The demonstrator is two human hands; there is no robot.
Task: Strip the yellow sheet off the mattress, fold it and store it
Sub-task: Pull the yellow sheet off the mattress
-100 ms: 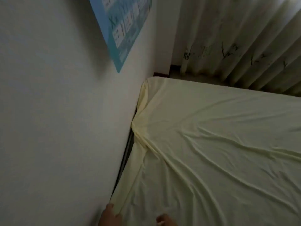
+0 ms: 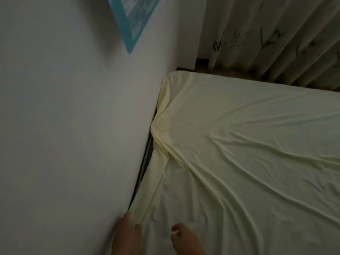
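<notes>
Dim light fills a bedroom corner, where a white wall [image 2: 64, 116] runs along the left side of a mattress and a patterned curtain [image 2: 276, 37] hangs behind its far end. On the wall a blue poster [image 2: 134, 21] is partly visible at the top.

Stretched over the mattress lies the yellow sheet [image 2: 248, 153], with long wrinkles that all run toward one gathered point at the wall side edge. Its far corner is still fitted over the mattress.

Compared with a moment ago, both hands reach further into the picture from the bottom. The left hand [image 2: 127, 234] now sits at the narrow gap between wall and mattress, its fingers [image 2: 137, 228] curled on the folded edge strip of the sheet, apparently pinching it. The right hand [image 2: 184, 238] rests on the sheet just beside, fingers bent; whether it grips cloth I cannot tell.

I judge that the stripping is only beginning: the person is getting hold of the wall side edge to pull it out of the gap. The tight space beside the wall may make this pull awkward, and the far corner must be freed afterwards, before any folding.
</notes>
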